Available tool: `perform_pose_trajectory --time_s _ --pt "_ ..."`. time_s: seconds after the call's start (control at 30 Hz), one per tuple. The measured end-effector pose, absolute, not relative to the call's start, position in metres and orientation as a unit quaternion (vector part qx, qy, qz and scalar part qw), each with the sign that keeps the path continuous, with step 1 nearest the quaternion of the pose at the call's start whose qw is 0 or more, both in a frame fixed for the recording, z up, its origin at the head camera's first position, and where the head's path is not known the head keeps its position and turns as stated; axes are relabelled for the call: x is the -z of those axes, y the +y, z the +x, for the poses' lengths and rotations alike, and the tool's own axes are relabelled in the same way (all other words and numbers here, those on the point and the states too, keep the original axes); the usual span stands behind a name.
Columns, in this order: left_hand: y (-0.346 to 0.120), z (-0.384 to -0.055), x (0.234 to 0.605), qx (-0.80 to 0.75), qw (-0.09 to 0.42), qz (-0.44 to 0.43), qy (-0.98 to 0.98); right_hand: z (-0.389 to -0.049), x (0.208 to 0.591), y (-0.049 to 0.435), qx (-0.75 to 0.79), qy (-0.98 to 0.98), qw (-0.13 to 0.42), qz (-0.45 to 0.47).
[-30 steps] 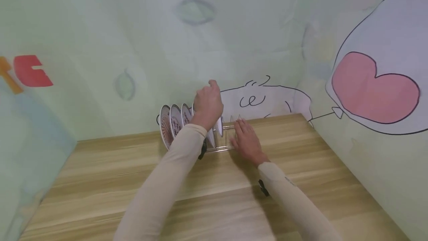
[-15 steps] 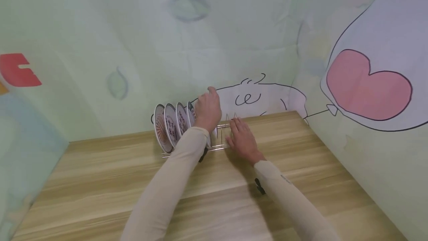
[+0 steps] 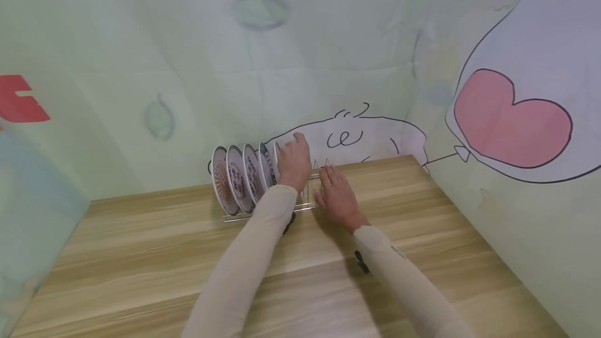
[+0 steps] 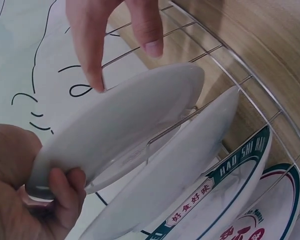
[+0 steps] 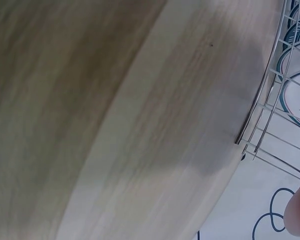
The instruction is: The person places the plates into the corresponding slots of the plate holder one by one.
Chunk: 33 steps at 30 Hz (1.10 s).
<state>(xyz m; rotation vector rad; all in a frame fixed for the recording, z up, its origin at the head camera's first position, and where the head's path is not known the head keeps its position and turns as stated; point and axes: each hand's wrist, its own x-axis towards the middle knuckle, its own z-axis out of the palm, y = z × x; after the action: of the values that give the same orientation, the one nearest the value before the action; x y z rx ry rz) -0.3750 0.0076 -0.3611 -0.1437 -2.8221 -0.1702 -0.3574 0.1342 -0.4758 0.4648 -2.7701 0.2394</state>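
In the left wrist view, my left hand (image 4: 35, 190) grips the rim of a white plate (image 4: 120, 115), fingers and thumb curled over its edge. That plate stands tilted in a metal wire dish rack (image 4: 229, 75). My right hand (image 3: 339, 197) is at the rack's right end, fingers mostly extended; one fingertip (image 4: 97, 86) is at or very near the held plate's edge, contact unclear. Left of my left hand (image 3: 294, 163), several printed plates (image 3: 235, 179) stand upright in a row. In the head view, my left hand hides the held plate.
The rack stands on a wood-grain table (image 3: 155, 254), near its back edge. Behind rises a pale printed wall sheet (image 3: 202, 67) with cartoon drawings. Another sheet with a pink heart (image 3: 512, 119) borders the right side.
My left hand has come down and slightly right relative to the rack, uncovering more of the plates to its left. My right hand stays at the rack's end. The head view has turned slightly right.
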Motion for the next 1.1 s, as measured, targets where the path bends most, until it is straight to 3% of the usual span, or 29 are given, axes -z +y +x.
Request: perform_pose_trajectory --time_s 0.9,1.1 --pt "0.016 -0.38 0.372 -0.036 0.138 -0.042 -0.989 -0.359 0.479 0.135 -0.067 -0.97 0.172 0.159" --pt "0.017 -0.38 0.371 -0.127 0.176 -0.063 -0.974 -0.357 0.48 0.136 -0.07 -0.968 0.177 0.162"
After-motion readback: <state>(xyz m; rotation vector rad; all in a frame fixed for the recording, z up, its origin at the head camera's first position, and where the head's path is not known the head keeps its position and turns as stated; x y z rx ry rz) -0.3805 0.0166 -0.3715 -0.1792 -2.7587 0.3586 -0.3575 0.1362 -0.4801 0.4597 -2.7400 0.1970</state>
